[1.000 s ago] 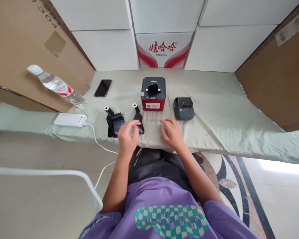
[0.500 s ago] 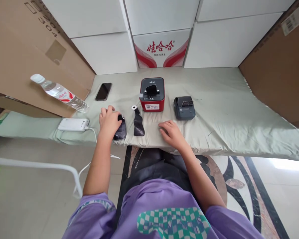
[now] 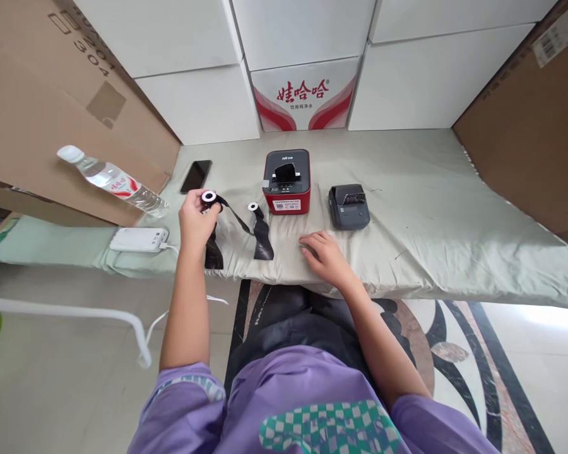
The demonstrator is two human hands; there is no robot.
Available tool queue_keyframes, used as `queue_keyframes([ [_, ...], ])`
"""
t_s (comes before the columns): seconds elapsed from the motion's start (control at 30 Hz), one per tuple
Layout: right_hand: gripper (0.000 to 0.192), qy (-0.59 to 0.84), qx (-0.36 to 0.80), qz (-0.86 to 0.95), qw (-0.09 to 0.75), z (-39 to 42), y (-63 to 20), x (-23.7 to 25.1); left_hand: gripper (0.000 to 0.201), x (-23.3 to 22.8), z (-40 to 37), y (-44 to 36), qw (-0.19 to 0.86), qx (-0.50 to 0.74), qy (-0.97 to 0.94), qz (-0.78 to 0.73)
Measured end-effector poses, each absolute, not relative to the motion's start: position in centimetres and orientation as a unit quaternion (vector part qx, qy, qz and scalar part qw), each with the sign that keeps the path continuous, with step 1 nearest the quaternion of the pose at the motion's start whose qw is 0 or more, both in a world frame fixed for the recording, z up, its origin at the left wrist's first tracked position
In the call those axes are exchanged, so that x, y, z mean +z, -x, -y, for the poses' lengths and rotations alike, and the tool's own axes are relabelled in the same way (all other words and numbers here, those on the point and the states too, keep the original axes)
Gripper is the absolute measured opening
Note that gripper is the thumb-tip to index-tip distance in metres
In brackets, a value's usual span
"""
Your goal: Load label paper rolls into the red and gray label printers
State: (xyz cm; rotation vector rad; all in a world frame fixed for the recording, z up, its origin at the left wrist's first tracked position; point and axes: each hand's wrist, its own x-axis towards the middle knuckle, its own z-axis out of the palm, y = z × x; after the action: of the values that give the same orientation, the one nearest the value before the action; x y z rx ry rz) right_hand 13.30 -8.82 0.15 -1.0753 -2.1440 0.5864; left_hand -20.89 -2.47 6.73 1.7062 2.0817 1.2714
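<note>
We are sitting at a long table under a pale green cloth (image 3: 430,208), and big white boxes (image 3: 307,38) and brown cardboard (image 3: 42,101) are standing along the far side and both ends. That wall of boxes is closing us in at the back, but the right half of the cloth is giving us lots of open room. The near edge of the table is running just under our hands, so anything we put down close to us is sitting near the drop.

In the middle, the red printer (image 3: 286,183) and the small grey printer (image 3: 349,206) are sitting side by side, a little apart. On the left, a water bottle (image 3: 113,181) is lying near the brown cardboard, a white power bank (image 3: 139,239) is resting by the near edge, and a black phone (image 3: 195,176) is lying farther back.

A moment ago our left hand (image 3: 195,221) was pressing flat on the black ribbon roll (image 3: 209,197) down on the cloth. Now we are lifting it: our fingers are pinching the roll up in the air, and its black tail is hanging down to the cloth. The other ribbon roll (image 3: 261,230) is lying just to the right, untouched, so there is little room between them.

Our right hand (image 3: 322,251) is resting loose on the cloth, holding nothing.
</note>
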Motion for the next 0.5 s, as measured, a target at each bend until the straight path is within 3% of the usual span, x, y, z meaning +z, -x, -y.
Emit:
queue_keyframes([
  [0.3, 0.023, 0.413, 0.223, 0.818, 0.332, 8.8, -13.3, 0.0, 0.044, 7.2, -2.0, 23.1, 0.123, 0.277, -0.583, -0.754],
  [0.5, 0.023, 0.411, 0.221, 0.819, 0.334, 8.9, -13.4, 0.0, 0.060, 7.4, -1.5, 23.0, 0.134, 0.187, -0.593, -0.772],
])
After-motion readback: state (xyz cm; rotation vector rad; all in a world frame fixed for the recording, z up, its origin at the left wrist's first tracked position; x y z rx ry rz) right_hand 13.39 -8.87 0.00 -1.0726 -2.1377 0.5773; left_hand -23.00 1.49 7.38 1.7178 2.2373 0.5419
